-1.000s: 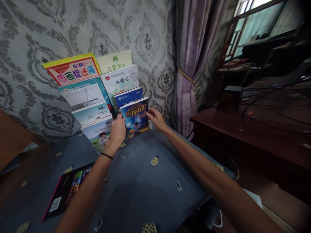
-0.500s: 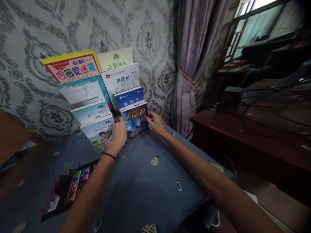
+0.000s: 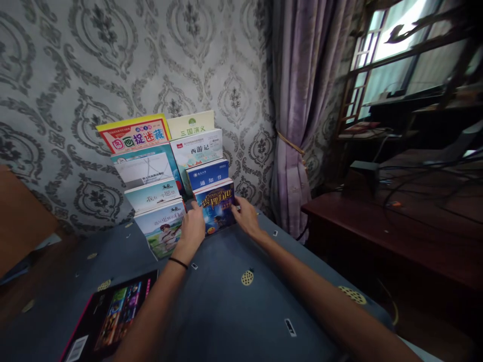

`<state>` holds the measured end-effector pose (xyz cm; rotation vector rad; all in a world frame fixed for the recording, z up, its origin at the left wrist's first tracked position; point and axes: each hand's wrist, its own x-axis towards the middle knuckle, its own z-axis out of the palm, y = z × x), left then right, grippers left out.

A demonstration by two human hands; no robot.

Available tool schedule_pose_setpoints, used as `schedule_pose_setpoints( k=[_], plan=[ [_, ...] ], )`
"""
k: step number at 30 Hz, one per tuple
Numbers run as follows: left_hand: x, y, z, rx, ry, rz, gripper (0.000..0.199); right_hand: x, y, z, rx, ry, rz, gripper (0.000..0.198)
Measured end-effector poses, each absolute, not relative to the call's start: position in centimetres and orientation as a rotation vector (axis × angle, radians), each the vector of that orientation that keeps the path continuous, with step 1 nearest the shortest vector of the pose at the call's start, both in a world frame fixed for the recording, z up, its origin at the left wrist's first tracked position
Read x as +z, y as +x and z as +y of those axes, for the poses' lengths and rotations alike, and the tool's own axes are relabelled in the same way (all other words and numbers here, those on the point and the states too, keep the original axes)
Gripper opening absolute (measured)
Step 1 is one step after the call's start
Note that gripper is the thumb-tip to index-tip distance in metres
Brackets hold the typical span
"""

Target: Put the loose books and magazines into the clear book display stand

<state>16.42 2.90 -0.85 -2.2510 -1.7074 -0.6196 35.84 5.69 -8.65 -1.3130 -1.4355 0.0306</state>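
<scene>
Two columns of books stand in tiers against the wall. At the front of the right column is a dark blue book (image 3: 217,213) with yellow title lettering. My left hand (image 3: 193,223) is closed at its left edge, and my right hand (image 3: 246,215) holds the right edge with bent fingers; some fingertips are hidden behind it. Behind it rise a blue booklet (image 3: 209,176), a white book (image 3: 198,147) and a pale yellow book (image 3: 191,124). Beside my left hand, the left column's front book (image 3: 162,230) shows a green landscape cover.
A black box with colourful pictures (image 3: 113,306) lies at the lower left of the blue tablecloth (image 3: 222,306). Right of the table are a purple curtain (image 3: 294,100) and a dark red desk (image 3: 350,216) with cables. A brown carton (image 3: 22,216) stands far left.
The view has tilted up, so the books and hands sit lower in the picture. Both hands stay at the sides of the dark blue book, which shows no clear shift.
</scene>
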Motion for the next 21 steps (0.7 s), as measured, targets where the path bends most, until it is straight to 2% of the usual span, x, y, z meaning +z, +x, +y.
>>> schedule_pose_setpoints(
  k=[13,21],
  plan=[
    [-0.5,16.8,3.3,-0.644,-2.269,-1.787,0.025,-9.8,35.4,6.0,-0.001,-1.426,-1.402,0.032],
    [-1.1,16.7,3.4,-0.669,-2.275,-1.789,0.034,-10.4,35.5,6.1,-0.062,-1.436,-1.422,0.030]
  ],
)
